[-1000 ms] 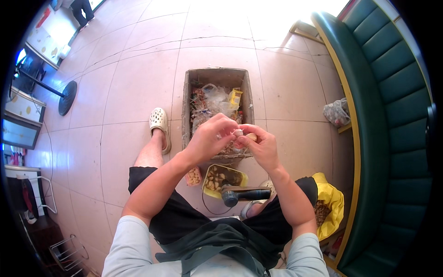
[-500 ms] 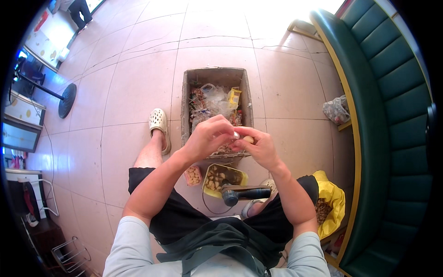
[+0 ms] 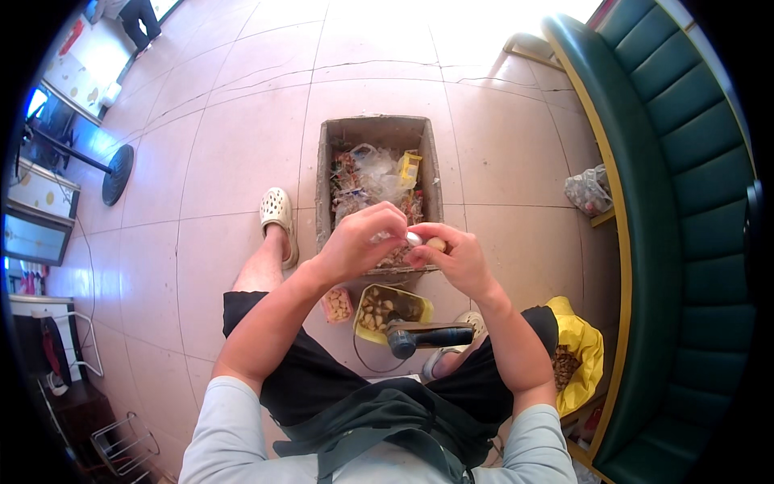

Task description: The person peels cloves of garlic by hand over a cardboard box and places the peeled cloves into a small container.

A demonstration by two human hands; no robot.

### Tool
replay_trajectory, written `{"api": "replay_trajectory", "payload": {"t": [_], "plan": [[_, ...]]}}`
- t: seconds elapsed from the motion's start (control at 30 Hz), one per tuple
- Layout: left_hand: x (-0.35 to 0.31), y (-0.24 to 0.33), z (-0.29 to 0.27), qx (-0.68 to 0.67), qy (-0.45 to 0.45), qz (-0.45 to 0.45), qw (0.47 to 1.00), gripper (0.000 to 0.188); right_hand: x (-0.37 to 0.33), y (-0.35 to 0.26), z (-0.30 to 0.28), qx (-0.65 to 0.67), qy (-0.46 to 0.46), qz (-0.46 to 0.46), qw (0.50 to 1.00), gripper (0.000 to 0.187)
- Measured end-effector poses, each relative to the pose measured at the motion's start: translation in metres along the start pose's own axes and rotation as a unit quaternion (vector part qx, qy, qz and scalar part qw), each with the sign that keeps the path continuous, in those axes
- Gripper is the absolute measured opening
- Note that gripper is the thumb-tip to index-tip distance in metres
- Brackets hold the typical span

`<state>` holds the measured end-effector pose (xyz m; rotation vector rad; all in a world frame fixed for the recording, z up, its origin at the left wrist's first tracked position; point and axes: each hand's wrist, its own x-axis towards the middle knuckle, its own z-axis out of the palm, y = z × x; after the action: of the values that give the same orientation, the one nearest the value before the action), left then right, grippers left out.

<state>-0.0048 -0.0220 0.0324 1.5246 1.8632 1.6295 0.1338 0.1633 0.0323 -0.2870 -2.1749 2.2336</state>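
Note:
My left hand pinches a small shiny silver-white object, whose kind I cannot make out. Right beside it, my right hand grips a small, pale, rounded piece of food between thumb and fingers. Both hands hover over the near end of a grey-brown bin full of plastic scraps and litter. Closer to me on the floor are a yellow tub with pale and brown pieces in it and a small pink tub of pale pieces.
A black cylindrical device on an arm overhangs the yellow tub. By my right leg stands a yellow bag of brown pieces. A green bench lines the right side; a black round stand base is at left. Another person stands far left.
Both hands stay together above the bin with barely any movement. The silver-white object and the pale piece show slightly more between the fingers now.

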Motion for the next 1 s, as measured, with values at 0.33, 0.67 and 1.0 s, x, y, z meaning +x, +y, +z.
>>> {"api": "replay_trajectory", "payload": {"t": [0.33,0.67,1.0], "plan": [[0.001,0.0,-0.003,0.055,-0.062,0.037,0.996,0.013,-0.001,0.006,-0.002,-0.114,-0.031,-0.067,0.991,0.025],[0.0,-0.003,0.003,0.049,-0.025,0.012,0.998,0.016,-0.003,0.009,0.002,0.055,0.0,0.026,0.998,0.025],[-0.002,-0.002,0.019,0.047,0.031,-0.041,0.998,0.019,0.0,0.033,0.005,0.273,0.043,0.113,0.954,0.034]]}}
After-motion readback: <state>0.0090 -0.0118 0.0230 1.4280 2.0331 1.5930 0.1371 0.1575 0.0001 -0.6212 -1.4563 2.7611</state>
